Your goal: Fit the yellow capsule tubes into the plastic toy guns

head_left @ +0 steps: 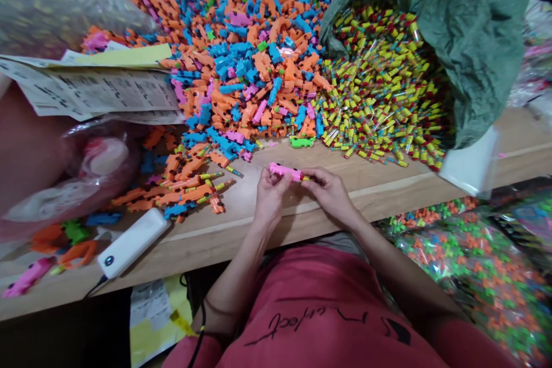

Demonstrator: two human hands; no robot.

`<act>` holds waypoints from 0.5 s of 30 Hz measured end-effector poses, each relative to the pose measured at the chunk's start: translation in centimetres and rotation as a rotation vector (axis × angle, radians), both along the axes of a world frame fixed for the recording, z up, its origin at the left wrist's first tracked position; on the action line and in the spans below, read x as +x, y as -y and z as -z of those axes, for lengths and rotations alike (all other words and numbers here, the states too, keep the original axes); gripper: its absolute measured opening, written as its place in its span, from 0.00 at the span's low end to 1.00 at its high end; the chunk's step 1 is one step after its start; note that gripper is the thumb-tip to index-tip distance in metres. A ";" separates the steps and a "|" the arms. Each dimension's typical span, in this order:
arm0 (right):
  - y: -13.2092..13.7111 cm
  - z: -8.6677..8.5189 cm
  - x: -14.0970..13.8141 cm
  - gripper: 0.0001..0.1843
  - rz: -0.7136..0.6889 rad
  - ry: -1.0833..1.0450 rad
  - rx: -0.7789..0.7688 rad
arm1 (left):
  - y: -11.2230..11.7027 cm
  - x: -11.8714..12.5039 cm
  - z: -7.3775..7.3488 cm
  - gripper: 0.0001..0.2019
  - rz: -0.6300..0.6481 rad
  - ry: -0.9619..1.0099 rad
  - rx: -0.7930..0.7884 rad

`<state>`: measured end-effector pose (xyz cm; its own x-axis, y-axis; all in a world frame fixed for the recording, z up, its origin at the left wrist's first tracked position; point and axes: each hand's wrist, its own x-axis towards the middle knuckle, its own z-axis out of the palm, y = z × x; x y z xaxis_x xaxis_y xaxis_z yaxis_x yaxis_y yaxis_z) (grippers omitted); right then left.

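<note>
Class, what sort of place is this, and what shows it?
Probably a toy workshop: a heap of plastic toys, a green sack of yellow-and-red pieces, and filled clear bags.

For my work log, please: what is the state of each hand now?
Left hand: closed, holding the pink toy.
Right hand: closed, pinching the small yellow piece at the toy's end.

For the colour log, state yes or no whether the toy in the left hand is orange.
No, the toy in the left hand is pink.
</note>
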<state>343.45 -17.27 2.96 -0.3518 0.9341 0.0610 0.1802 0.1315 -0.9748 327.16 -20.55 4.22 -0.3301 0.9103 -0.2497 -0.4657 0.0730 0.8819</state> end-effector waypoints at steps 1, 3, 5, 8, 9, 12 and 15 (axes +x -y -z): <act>-0.1 0.0 0.0 0.14 0.001 0.001 -0.012 | 0.1 0.0 -0.1 0.25 0.005 -0.015 0.002; -0.2 -0.1 0.0 0.12 -0.007 0.008 -0.029 | 0.3 0.2 -0.4 0.23 0.010 -0.055 0.000; -0.4 -0.2 -0.2 0.10 -0.010 0.033 -0.005 | 0.7 0.4 -0.5 0.21 0.009 -0.081 0.000; -0.6 -0.3 -0.8 0.09 -0.004 0.098 0.088 | 1.2 0.5 -0.6 0.20 -0.017 -0.101 0.011; -0.7 -0.4 -1.2 0.09 -0.016 0.110 0.109 | 1.3 0.3 -0.7 0.20 -0.027 -0.116 0.010; -1.1 -0.7 -2.8 0.08 -0.133 0.065 0.102 | 1.4 -1.8 -1.4 0.20 -0.040 -0.179 -0.010; -2.7 -0.6 -5.1 0.10 -0.276 0.029 0.122 | 1.6 -6.1 -2.8 0.22 -0.135 -0.287 0.015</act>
<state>338.39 -14.54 3.60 -0.5944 0.7895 0.1529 0.1485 0.2947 -0.9440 321.04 -22.15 7.07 -0.5030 0.8566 -0.1153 -0.2021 0.0132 0.9793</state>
